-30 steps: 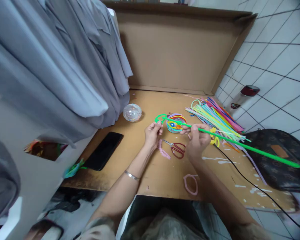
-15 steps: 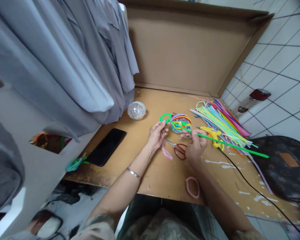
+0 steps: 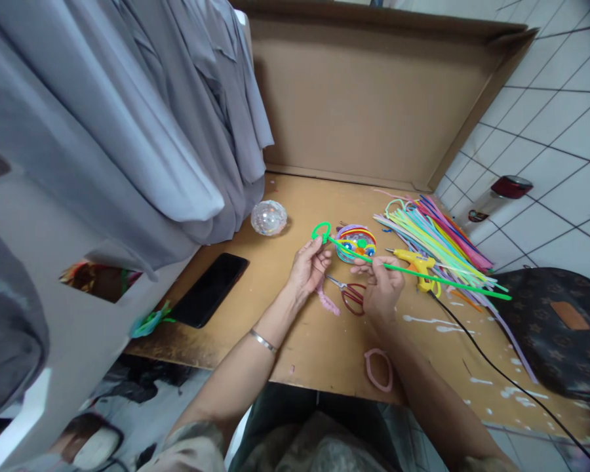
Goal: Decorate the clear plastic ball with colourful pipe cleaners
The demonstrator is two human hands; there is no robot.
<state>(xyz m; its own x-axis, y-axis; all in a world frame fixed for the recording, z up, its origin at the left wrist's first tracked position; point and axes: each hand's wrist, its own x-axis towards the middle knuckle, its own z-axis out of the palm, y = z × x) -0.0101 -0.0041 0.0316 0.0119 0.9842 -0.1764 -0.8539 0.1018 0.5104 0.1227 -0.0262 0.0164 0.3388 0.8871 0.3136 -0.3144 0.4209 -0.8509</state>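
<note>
Green fuzzy stem [image 3: 462, 286]: held above table [image 3: 275, 354], loop at one end, straight part pointing to right. Left hand [image 3: 311, 265]: thumb and finger closed in pinch beside loop. Right hand [image 3: 382, 285]: thumb and fingers closed on straight part. Behind stem, round colourful ornament [image 3: 356, 240]. Between hands, red-handled scissors [image 3: 353, 298]. Farther right, yellow glue gun [image 3: 425, 265], near bundle of coloured stems [image 3: 432, 233].
</note>
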